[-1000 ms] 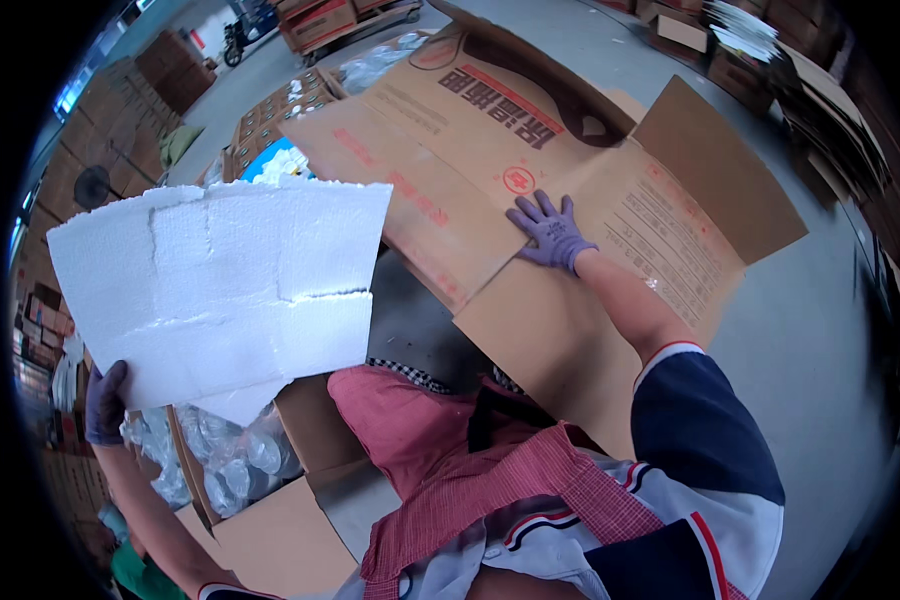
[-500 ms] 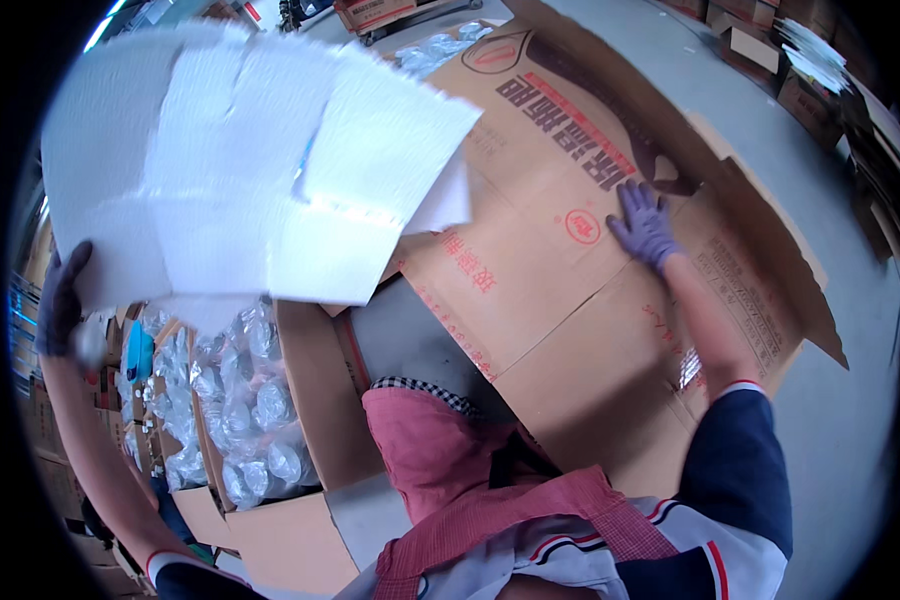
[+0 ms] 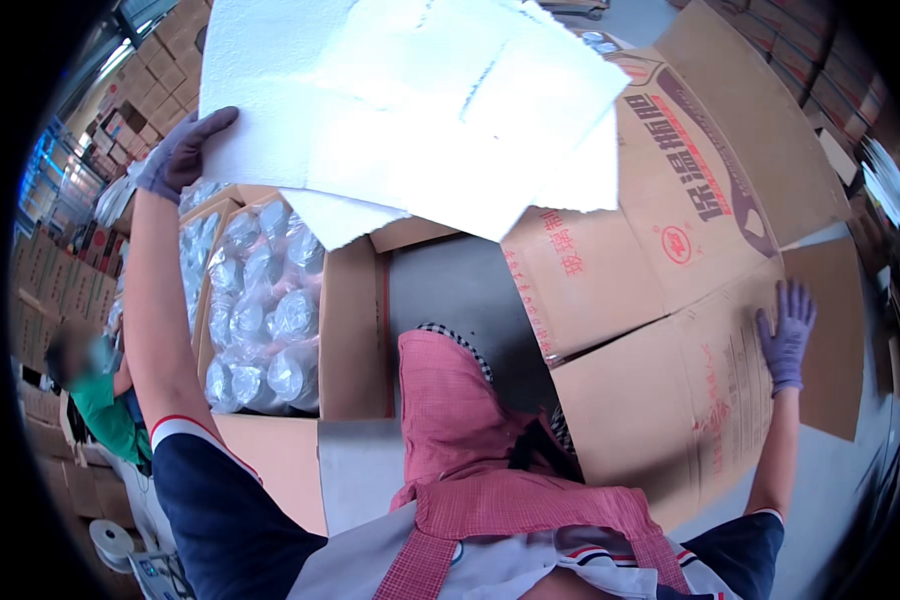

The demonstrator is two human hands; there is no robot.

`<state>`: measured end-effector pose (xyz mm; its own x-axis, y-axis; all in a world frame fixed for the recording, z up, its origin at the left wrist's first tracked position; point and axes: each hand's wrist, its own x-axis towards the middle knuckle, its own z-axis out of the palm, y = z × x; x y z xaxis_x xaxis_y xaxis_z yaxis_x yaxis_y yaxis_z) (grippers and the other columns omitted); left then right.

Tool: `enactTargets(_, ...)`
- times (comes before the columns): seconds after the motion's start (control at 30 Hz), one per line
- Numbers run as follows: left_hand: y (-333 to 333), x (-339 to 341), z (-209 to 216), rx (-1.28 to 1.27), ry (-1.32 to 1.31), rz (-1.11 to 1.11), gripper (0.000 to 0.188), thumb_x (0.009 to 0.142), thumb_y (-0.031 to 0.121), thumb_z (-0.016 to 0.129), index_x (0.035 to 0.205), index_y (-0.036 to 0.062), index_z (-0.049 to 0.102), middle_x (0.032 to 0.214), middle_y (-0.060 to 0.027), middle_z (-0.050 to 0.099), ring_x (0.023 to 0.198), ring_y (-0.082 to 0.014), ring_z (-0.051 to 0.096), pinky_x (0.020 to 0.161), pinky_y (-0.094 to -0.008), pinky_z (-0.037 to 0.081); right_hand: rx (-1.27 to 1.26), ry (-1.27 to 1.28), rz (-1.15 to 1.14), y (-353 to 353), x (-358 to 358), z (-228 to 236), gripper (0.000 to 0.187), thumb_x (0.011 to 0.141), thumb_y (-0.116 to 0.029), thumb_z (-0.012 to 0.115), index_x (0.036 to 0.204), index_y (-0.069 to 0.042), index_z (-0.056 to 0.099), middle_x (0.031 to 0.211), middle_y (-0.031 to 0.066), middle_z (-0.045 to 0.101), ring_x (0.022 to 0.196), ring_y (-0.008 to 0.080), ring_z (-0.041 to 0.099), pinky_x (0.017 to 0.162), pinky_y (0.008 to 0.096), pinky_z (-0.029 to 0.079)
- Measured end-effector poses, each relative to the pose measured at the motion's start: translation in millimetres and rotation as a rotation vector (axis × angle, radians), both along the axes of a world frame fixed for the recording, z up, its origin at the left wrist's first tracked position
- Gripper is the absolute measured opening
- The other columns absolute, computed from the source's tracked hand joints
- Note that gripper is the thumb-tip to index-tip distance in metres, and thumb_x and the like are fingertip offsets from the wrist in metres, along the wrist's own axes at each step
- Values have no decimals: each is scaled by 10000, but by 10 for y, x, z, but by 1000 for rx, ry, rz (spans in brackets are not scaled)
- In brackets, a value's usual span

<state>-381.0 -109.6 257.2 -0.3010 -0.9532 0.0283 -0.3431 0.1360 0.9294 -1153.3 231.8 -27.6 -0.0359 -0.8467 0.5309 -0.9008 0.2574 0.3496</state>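
Note:
Gloved in purple-grey, my left hand (image 3: 185, 155) grips the lower left edge of a stack of white foam sheets (image 3: 390, 120). The sheets are raised in front of me, with ragged edges and a few layers fanned apart. My right hand (image 3: 790, 335), in a matching glove, lies with fingers spread on the closed flaps of a large brown cardboard box (image 3: 620, 400) with red and dark printing. Left of my legs stands an open carton (image 3: 355, 330) filled with several rounded items wrapped in clear plastic (image 3: 290, 315); the sheets cover its far end.
A person in a green top (image 3: 100, 410) is at the far left, near a white roll (image 3: 110, 540). Stacked cartons (image 3: 50, 280) rise behind. At the right edge are white sheets (image 3: 885, 185) and more cardboard. A side flap (image 3: 830, 340) sticks out from the big box.
My left hand has swung the foam sheets up and to the right. My right hand has slid toward the near right edge of the box, and the view has turned left.

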Motion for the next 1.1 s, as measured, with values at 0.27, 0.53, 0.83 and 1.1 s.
enactTargets(0.27, 961, -615, 1037, -463, -214, 3, 472, 859, 369, 702, 1118, -12, 599, 956, -49, 648, 863, -119, 625, 775, -266, 504, 263, -1335, 611, -57, 2726, 801, 531, 872, -240, 663, 1340, -44, 506, 1365, 155, 522, 1290, 281, 471, 1079, 383, 357)
enactTargets(0.53, 2482, -2346, -28, -1608, -249, -48, 487, 721, 174, 751, 1180, 70, 627, 1096, -118, 649, 997, -271, 626, 905, -367, 463, -257, -2271, 1477, 605, 3119, 1410, 1056, 797, -714, 556, 1507, -39, 159, 1505, 164, 299, 1387, 281, 319, 1150, 453, 261)
enactTargets(0.83, 3225, -3652, -769, -1881, -130, -457, 305, 798, 172, 631, 1100, 133, 635, 1154, -58, 613, 1170, -291, 532, 1068, -570, 320, -1023, -2365, 1318, 2290, 2365, 1260, 1000, 795, -766, 478, 1491, -85, 252, 1422, 168, 433, 1252, 324, 494, 1014, 444, 445)
enactTargets(1.1, 3648, -5255, -1146, -1841, 158, -796, 334, 771, 110, 668, 1104, 136, 653, 1178, -33, 600, 1231, -273, 486, 1083, -590, 239, -889, -569, 86, 3299, 1739, 554, 732, 760, -79, 779, 1385, -44, 399, 1262, 208, 567, 1168, 345, 570, 984, 435, 455)
